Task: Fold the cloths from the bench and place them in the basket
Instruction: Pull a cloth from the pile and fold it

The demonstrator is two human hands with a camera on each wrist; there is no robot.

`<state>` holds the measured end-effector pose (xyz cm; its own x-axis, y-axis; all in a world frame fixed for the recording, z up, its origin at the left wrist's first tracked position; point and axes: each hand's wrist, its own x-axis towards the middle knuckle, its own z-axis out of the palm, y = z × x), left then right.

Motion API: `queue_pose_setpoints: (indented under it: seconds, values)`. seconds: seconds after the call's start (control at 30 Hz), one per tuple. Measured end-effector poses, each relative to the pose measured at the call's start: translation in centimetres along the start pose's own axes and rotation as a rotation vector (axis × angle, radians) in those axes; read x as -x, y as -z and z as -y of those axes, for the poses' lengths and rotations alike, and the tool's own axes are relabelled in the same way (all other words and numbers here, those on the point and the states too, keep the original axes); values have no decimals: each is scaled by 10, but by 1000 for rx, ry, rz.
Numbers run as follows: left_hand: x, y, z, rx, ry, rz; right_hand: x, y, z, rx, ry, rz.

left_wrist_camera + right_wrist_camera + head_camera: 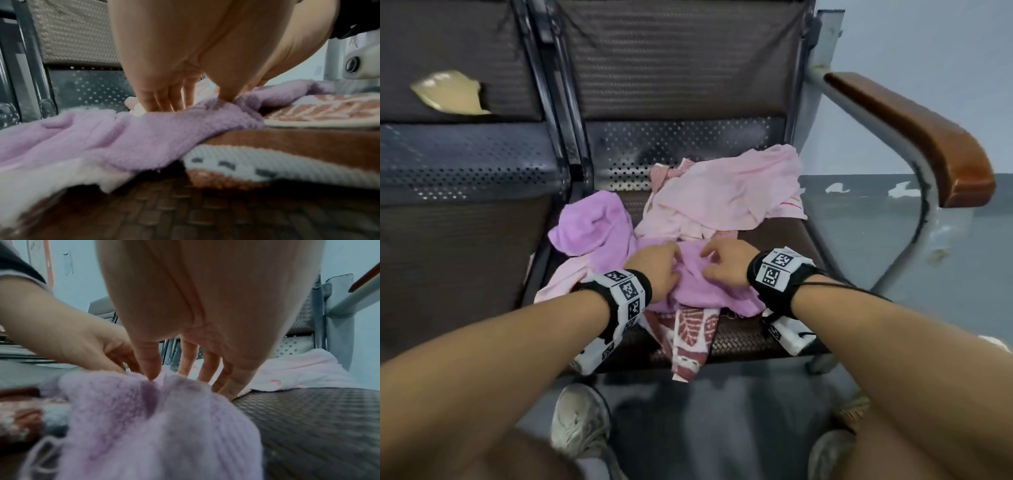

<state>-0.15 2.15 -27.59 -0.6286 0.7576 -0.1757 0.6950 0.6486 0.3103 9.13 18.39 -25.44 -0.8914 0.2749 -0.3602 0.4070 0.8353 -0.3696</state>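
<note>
A purple fleecy cloth (702, 284) lies crumpled at the front of the bench seat (743, 339). My left hand (661, 263) pinches a ridge of it between thumb and curled fingers; the left wrist view shows this hand (195, 102) dug into the purple cloth (144, 133). Close beside it, my right hand (717, 263) touches the same cloth with its thumb tip and spread, straight fingers, as the right wrist view shows of the hand (174, 378) and cloth (144, 418). No basket is in view.
A pale pink cloth (729, 188) is heaped behind the hands. A red-and-white patterned cloth (695, 329) hangs over the seat's front edge under the purple one. A brown armrest (914, 137) stands at the right. My shoes (578, 421) are on the floor below.
</note>
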Motion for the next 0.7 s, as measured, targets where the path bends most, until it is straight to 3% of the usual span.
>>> queue_pose_setpoints:
  seconds: [0.23,0.37,0.43,0.5,0.57,0.63,0.7]
  values:
    - [-10,12,-10,313,-64,-108,-5,7,-8,9,75,-26]
    - [-5,21,-15,417,-120,-66,2,31,-11,-366,37,-247]
    - [-1,26,-11,322,-81,36,12,44,-11,-596,19,-383]
    - [0,27,-4,118,-21,52,24,56,-13,-704,-11,-524]
    - [1,30,-1,15,15,-22,34,65,-21,-785,-65,-640]
    - [2,36,-5,125,-21,-162,41,69,-31,-815,-122,-704]
    - [1,44,-20,320,-71,-276,49,68,-43,-690,-185,-695]
